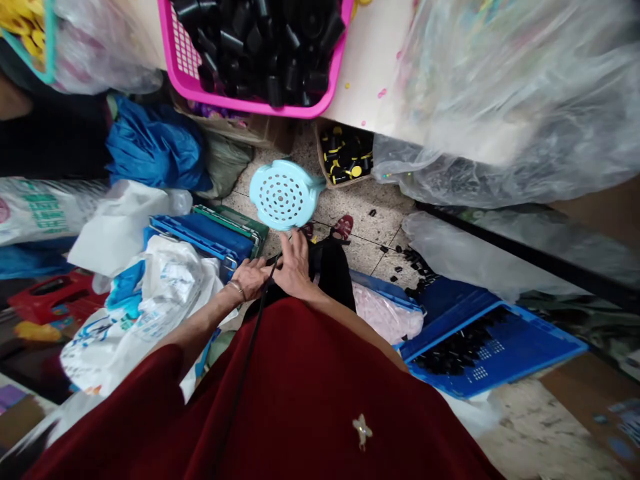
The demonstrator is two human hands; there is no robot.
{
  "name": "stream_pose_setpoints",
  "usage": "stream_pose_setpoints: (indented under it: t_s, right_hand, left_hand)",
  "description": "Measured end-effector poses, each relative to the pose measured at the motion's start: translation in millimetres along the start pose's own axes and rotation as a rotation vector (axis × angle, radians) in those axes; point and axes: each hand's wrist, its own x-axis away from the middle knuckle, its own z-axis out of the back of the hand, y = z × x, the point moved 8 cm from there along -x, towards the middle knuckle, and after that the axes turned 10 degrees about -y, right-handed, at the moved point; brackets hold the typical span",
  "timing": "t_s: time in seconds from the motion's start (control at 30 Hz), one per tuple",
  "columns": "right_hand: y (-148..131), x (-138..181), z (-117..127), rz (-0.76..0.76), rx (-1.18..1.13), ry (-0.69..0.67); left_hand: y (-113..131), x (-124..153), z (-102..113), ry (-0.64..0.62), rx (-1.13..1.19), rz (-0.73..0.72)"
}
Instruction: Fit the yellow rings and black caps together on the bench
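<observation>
Scanning from the left: teal basket (51,41) of yellow bits up in the corner, then a crumpled blue bag (155,150), with white plastic bags (175,287) piled below it and a folded blue crate (205,239) just beside those. Left hand (251,279) is curled in over the lap, fingertips right by the other hand; can't tell if it's pinching anything. Pink basket (300,112) crammed with black parts sits up top on the worktop (367,83). Thin black cord (257,313) runs down the red top from right between the hands. Right hand (294,267) has its fingers stretched out loosely, near a light blue stool (283,197). Further right, a cardboard box of black-and-yellow pieces, black bits (423,265) scattered on the floor, and a blue crate (540,347) holding more.
</observation>
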Motion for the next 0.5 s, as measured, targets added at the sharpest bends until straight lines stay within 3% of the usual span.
stream_pose_setpoints:
  t_s: [0.07, 0.13, 0.27, 0.33, 0.4, 0.5]
  right_hand:
    - [-18.0, -13.2, -15.9, 0.151, -0.026, -0.109]
    - [-17.8, -26.4, -19.4, 0.162, -0.131, -0.108]
    - [11.3, -38.4, 14.0, 0.022, -0.323, 0.188]
    - [24.5, -36.8, 35.3, -0.008, -0.341, 0.314]
    - [33.8, -34.6, 50.2, -0.021, -0.336, 0.376]
    - [37.3, -32.9, 54.7, -0.008, -0.319, 0.371]
  left_hand:
    - [-7.4, 12.4, -16.4, 0.005, 0.006, -0.022]
    - [-14.7, 23.7, -28.6, 0.031, 0.033, -0.029]
    - [-41.4, 41.6, -53.2, 0.120, 0.252, -0.010]
    - [-72.8, 45.6, -74.6, 0.159, 0.464, 0.148]
    - [-111.2, 48.8, -103.9, 0.197, 0.725, 0.398]
    - [-157.8, 53.2, -140.9, 0.404, 1.124, 0.692]
